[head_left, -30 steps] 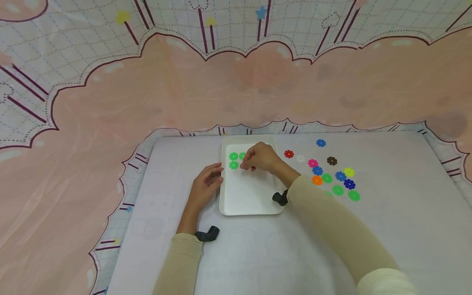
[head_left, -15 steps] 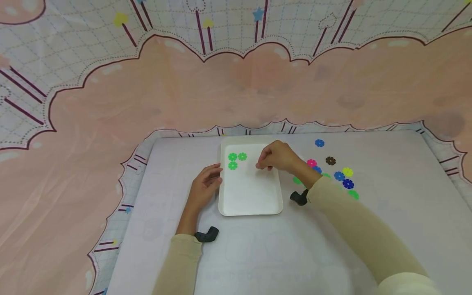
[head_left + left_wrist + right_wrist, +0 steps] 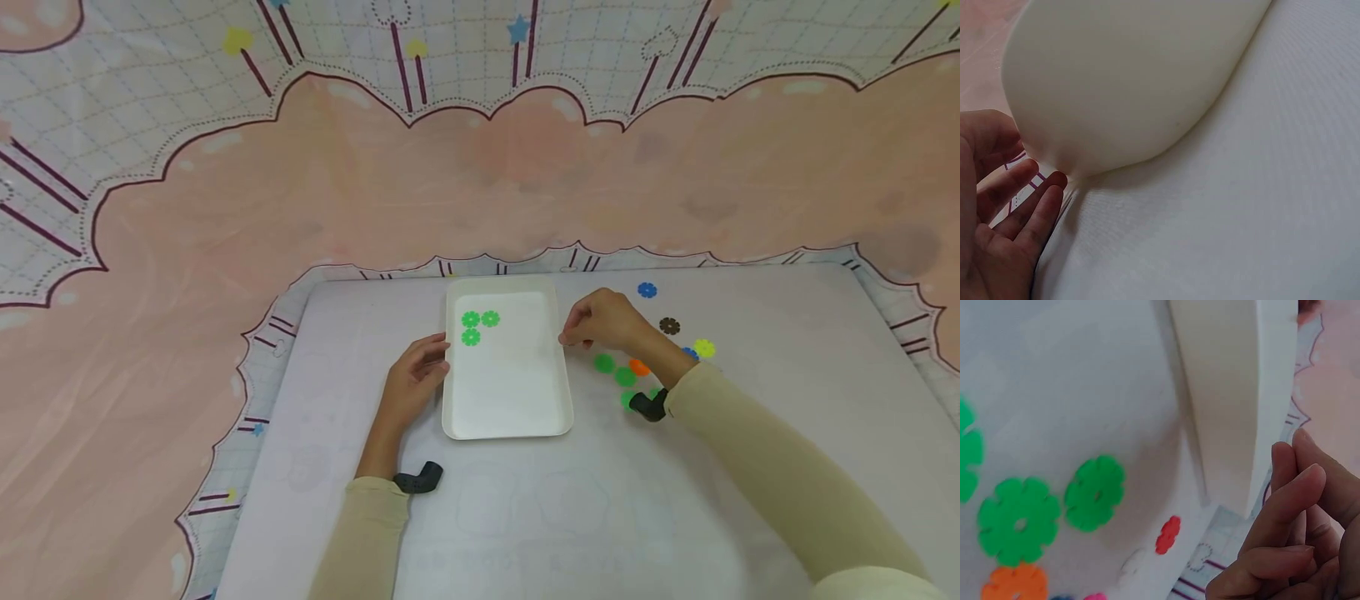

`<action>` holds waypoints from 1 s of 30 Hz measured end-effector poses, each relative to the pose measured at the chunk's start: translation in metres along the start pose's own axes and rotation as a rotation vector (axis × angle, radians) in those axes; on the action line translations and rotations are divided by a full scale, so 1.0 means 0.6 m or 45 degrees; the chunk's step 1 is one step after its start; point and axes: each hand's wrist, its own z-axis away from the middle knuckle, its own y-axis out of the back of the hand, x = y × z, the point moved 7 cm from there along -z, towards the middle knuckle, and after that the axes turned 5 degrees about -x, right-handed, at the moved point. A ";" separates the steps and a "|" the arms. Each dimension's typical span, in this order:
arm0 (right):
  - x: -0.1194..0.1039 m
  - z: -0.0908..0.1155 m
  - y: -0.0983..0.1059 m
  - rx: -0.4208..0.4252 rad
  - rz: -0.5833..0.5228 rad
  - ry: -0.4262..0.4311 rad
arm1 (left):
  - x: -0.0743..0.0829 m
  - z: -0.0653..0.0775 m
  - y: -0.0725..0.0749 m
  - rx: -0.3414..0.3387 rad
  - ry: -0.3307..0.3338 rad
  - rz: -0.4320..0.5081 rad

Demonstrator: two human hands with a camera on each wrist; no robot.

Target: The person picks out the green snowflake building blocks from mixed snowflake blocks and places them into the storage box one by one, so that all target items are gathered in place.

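A white tray point(image 3: 510, 392) lies on the table with three green notched plastic discs point(image 3: 470, 319) at its upper left. My left hand point(image 3: 412, 379) is at the tray's left side, fingers loosely bent. In the left wrist view, its fingertips point(image 3: 1055, 181) are right at the tray's outer wall point(image 3: 1122, 81). Just past the tray's right edge is my right hand point(image 3: 603, 321), thumb and index finger close together. The right wrist view shows nothing between those fingertips point(image 3: 1302, 437). Below and beyond this hand lie green discs point(image 3: 604, 363) and an orange disc point(image 3: 639, 367), partly covered by the arm.
Farther right on the white table point(image 3: 795, 400) are a blue disc point(image 3: 647, 290), a brown disc point(image 3: 670, 326) and a yellow disc point(image 3: 704, 347). A red disc point(image 3: 1168, 535) shows in the right wrist view. Patterned cloth point(image 3: 480, 183) hangs behind the table.
My right hand has moved right, from over the tray to beyond its right edge. Three green discs now show uncovered in the tray. The left hand has stayed at the tray's side.
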 end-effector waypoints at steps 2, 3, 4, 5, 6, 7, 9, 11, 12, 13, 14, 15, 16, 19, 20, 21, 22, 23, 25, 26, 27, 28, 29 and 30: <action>0.012 0.005 0.007 0.013 0.005 -0.018 | 0.006 0.002 0.001 -0.001 -0.001 0.001; 0.017 0.008 0.010 0.017 0.011 -0.022 | 0.007 0.002 0.001 0.001 0.001 0.004; 0.024 0.010 0.013 0.021 0.012 -0.030 | 0.008 0.003 0.001 0.002 0.001 0.005; 0.029 0.013 0.017 0.026 0.017 -0.035 | 0.008 0.003 0.001 0.004 -0.001 0.007; 0.035 0.016 0.020 0.027 0.020 -0.041 | 0.007 0.003 0.001 0.004 0.004 0.011; 0.041 0.019 0.023 0.024 0.021 -0.046 | 0.005 0.003 0.000 0.004 0.005 0.012; 0.051 0.025 0.029 0.021 0.024 -0.054 | 0.004 0.003 0.000 0.002 0.005 0.008; 0.061 0.032 0.036 0.019 0.032 -0.065 | 0.003 0.002 0.000 0.000 0.009 0.005; 0.066 0.035 0.039 0.017 0.034 -0.070 | 0.002 0.002 0.000 -0.002 0.014 0.003; 0.072 0.038 0.043 0.020 0.042 -0.080 | 0.001 0.002 0.000 -0.004 0.017 0.002; 0.077 0.040 0.046 0.024 0.053 -0.087 | 0.001 0.002 0.000 -0.007 0.017 0.004; 0.082 0.042 0.049 0.027 0.069 -0.092 | 0.000 0.002 0.000 -0.009 0.021 0.008; 0.088 0.045 0.053 0.031 0.087 -0.099 | -0.006 0.000 -0.001 -0.008 0.024 0.009; 0.106 0.051 0.063 0.037 0.133 -0.125 | -0.029 -0.004 -0.002 -0.003 0.027 0.013; 0.112 0.052 0.066 0.035 0.145 -0.128 | -0.036 -0.005 -0.002 -0.001 0.026 0.015; 0.118 0.054 0.069 0.033 0.161 -0.134 | -0.044 -0.007 -0.002 0.002 0.027 0.015; 0.124 0.057 0.071 0.032 0.167 -0.140 | -0.050 -0.008 -0.003 0.007 0.023 0.015; 0.129 0.059 0.074 0.031 0.170 -0.149 | -0.053 -0.008 -0.002 0.008 0.018 0.015; 0.139 0.063 0.079 0.033 0.175 -0.165 | -0.055 -0.009 -0.001 0.009 0.007 0.018; 0.143 0.065 0.080 0.033 0.169 -0.172 | -0.055 -0.009 0.000 0.008 0.005 0.019; 0.147 0.068 0.082 0.036 0.167 -0.179 | -0.047 -0.008 0.000 0.006 0.006 0.017; 0.151 0.070 0.084 0.040 0.160 -0.186 | -0.039 -0.006 0.000 0.004 0.010 0.015; 0.155 0.072 0.085 0.042 0.157 -0.192 | -0.031 -0.005 0.001 0.001 0.016 0.015; 0.159 0.074 0.086 0.045 0.154 -0.191 | -0.021 -0.003 0.000 -0.001 0.019 0.017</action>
